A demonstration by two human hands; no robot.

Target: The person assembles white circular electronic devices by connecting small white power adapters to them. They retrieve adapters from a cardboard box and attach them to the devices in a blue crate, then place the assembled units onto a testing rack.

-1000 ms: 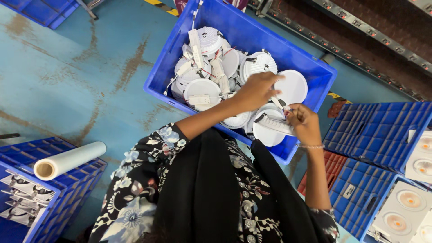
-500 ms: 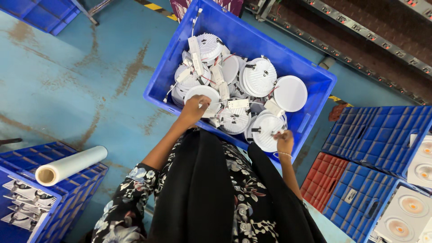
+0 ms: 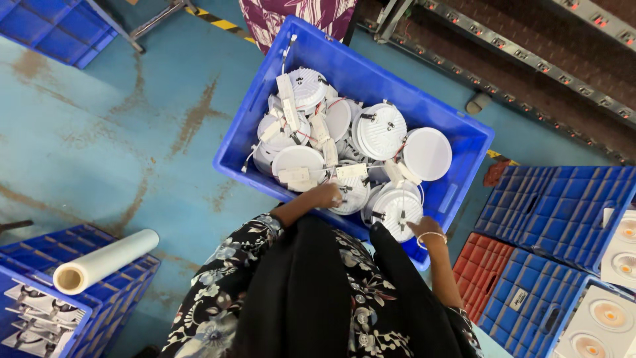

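Note:
A big blue crate (image 3: 371, 78) on the floor holds several round white ceiling lamps with small white driver boxes and thin wires. My left hand (image 3: 326, 195) is closed on the near edge of one round lamp (image 3: 354, 193) at the crate's front. My right hand (image 3: 423, 229), with a bangle on the wrist, grips the rim of another white lamp (image 3: 396, 207) by the front right corner. Both arms come out of floral sleeves over a black garment.
A roll of clear film (image 3: 106, 260) lies on a blue crate (image 3: 99, 311) at lower left. Stacked blue trays (image 3: 556, 205) and a red tray (image 3: 480, 268) stand at right, beside white boxes with lamps (image 3: 606, 318). Another person's purple patterned garment (image 3: 298, 13) is beyond the crate.
Both hands have drawn back from the crate's middle to its near edge. The lamp my right hand held up now lies low among the others.

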